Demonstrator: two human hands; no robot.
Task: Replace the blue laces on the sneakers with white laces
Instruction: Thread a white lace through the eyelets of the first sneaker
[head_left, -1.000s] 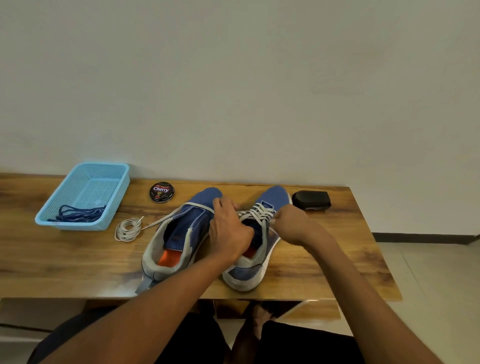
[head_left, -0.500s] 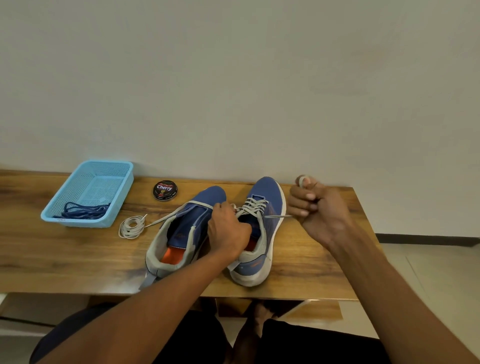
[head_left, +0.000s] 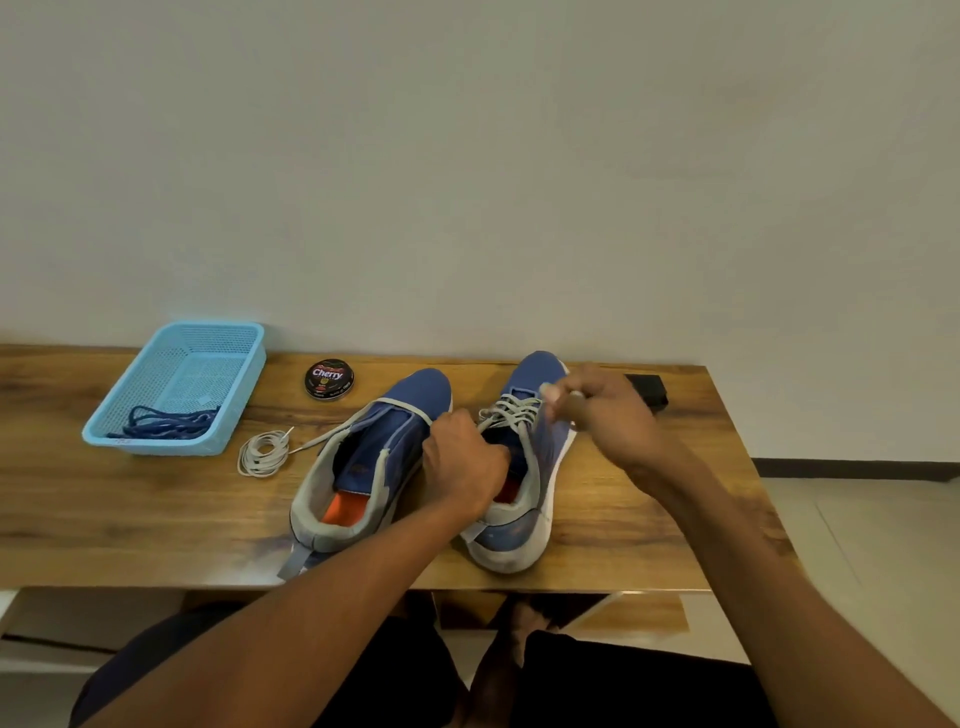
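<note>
A plain pale wall runs behind the wooden tabletop (head_left: 130, 519) I'm looking down on. Two blue sneakers stand side by side, toes to the wall. My left hand (head_left: 465, 462) sits over the collar of the right sneaker (head_left: 524, 467), fingers curled down at its tongue edge; I cannot tell whether they pinch a lace. My right hand (head_left: 608, 415) hangs blurred just past that shoe's toe side, fingers clenched round a white lace end (head_left: 548, 388), beside the white lacing (head_left: 511, 410) that crosses the eyelets. The left sneaker (head_left: 369, 467) has none threaded; a coiled white lace (head_left: 262, 454) lies just left of it. The blue laces (head_left: 166, 422) lie in a light blue basket (head_left: 130, 441) further left. A round polish tin (head_left: 329, 379) stands near the wall, a black object (head_left: 647, 389) behind my right hand.
</note>
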